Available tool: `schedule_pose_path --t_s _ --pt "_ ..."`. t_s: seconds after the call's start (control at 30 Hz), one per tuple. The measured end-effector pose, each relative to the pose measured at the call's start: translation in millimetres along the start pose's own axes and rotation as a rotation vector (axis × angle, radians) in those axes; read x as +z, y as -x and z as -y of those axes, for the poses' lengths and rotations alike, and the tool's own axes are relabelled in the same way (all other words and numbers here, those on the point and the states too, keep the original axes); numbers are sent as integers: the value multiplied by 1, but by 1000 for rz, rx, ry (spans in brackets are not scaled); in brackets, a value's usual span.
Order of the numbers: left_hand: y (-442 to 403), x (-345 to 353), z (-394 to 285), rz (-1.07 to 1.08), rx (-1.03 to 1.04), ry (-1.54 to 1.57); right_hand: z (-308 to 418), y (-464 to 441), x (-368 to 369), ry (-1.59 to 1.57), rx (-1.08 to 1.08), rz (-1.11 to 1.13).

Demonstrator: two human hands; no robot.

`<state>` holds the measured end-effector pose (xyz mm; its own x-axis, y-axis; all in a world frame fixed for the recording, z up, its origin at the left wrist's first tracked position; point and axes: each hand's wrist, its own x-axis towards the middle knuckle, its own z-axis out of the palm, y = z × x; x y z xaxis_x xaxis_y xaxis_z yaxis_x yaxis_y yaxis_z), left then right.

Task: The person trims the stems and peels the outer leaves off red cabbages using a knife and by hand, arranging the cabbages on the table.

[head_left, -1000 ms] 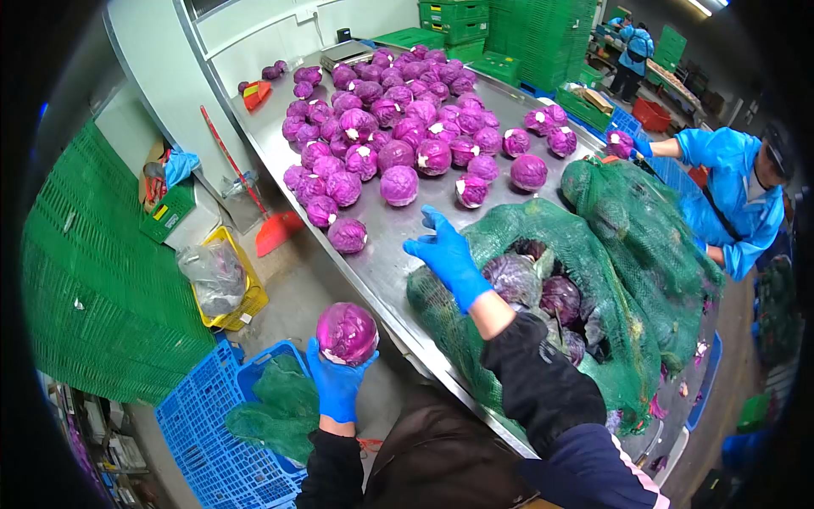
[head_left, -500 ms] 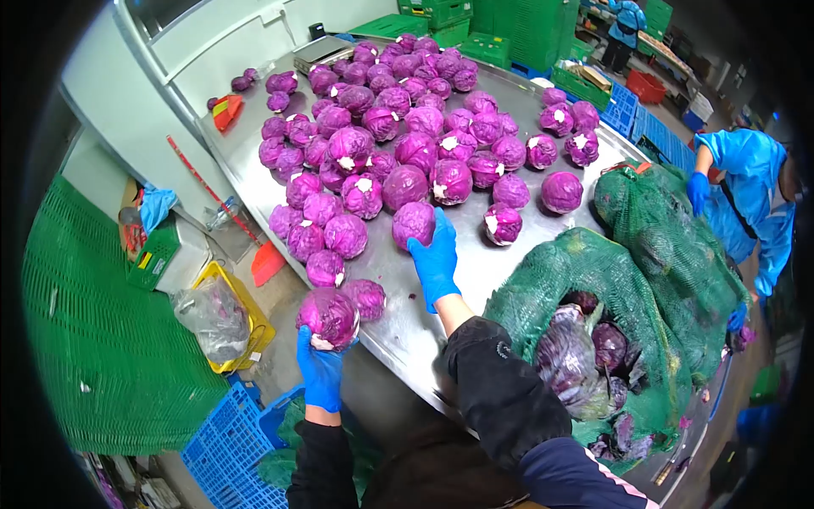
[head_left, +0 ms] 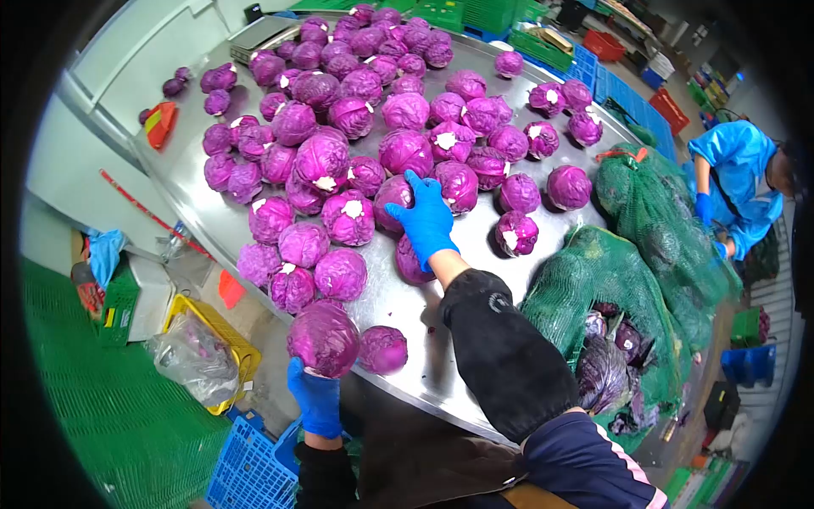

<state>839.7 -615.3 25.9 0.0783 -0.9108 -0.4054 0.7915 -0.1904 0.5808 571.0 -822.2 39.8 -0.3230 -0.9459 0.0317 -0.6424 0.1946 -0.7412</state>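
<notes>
My left hand [head_left: 315, 399], in a blue glove, holds a large red cabbage [head_left: 324, 338] from below at the table's near edge. A smaller cabbage [head_left: 383, 349] sits just to its right on the metal table [head_left: 424, 373]. My right hand [head_left: 424, 216], also gloved, rests with spread fingers on a cabbage [head_left: 393, 202] at the near side of the pile. Another cabbage [head_left: 413, 260] lies partly under that hand. To the right, an open green net bag [head_left: 551, 293] shows darker, leafy cabbages [head_left: 604, 373] inside.
A second net bag [head_left: 661, 229] lies behind the open one. A co-worker in blue [head_left: 736, 182] stands at the far right. A scale [head_left: 261, 36] and an orange scoop [head_left: 159, 125] are on the table's far left. Yellow [head_left: 242, 348] and blue crates [head_left: 250, 467] stand on the floor.
My right hand has moved from near the net bag to the cabbage pile and now lies farther forward. My left hand still holds its cabbage, now higher beside the table edge. The view has shifted.
</notes>
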Motion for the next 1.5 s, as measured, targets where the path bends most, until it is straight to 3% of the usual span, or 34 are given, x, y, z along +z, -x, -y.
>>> schedule_pose_path --t_s 0.17,0.23,0.3,0.33,0.37,0.47,0.53,0.57,0.63,0.67,0.77,0.8,0.83,0.9,0.97,1.03,1.07,1.1,1.17,1.23,1.3,1.37,1.43,1.5 --pt "-39 -3 -42 71 -95 46 -22 3 9 -67 -140 -44" --pt "-54 0 -65 14 -74 25 -32 6 6 -231 -208 -79" --pt "-77 -7 -91 19 39 -138 -36 11 1 -425 -136 -85" --pt "-92 -12 -106 106 5 -26 -30 16 -2 -507 4 -109" --pt "-108 -15 -119 106 -4 -30 -34 16 9 -474 -128 -275" --pt "-148 -17 -149 -2 292 -590 7 26 -3 -133 -77 -200" --pt "-174 -5 -171 31 149 -53 14 18 4 49 -136 -168" --pt "-191 -8 -178 33 142 -56 18 16 8 52 -129 -172" --pt "-229 -19 -189 -70 230 -229 32 9 11 380 -240 -269" --pt "-247 -23 -190 -136 248 -289 25 4 15 373 -177 -66" --pt "-282 -2 -193 -259 291 -673 31 -3 25 501 -107 -34" --pt "-307 -19 -191 -206 381 -733 30 -3 29 524 -109 -43" --pt "-325 -30 -187 -202 374 -735 30 -4 32 527 -102 -44" --pt "-344 -38 -180 -197 528 -1041 30 -3 34 543 -80 -61" --pt "-350 -37 -178 -186 523 -1051 29 -6 30 514 -77 -38" --pt "-338 -15 -180 -288 567 -1342 28 -8 27 475 -82 -16" --pt "-318 0 -176 -338 799 -1729 26 -9 24 399 -98 -30" --pt "-299 20 -170 -339 806 -1733 23 -9 20 324 -111 -42" --pt "-266 47 -153 138 827 -1194 17 -9 14 263 -111 -14" --pt "-233 64 -128 320 765 -1092 11 -12 6 153 -111 36" --pt "-205 70 -102 498 370 -811 9 -12 -7 76 -132 61" --pt "-180 92 -79 546 33 -677 32 -2 -32 -135 -177 102" --pt "-167 104 -57 592 -292 -322 53 17 -52 -193 -268 178" --pt "-148 131 -39 605 -452 -109 78 44 -59 -303 -312 269"
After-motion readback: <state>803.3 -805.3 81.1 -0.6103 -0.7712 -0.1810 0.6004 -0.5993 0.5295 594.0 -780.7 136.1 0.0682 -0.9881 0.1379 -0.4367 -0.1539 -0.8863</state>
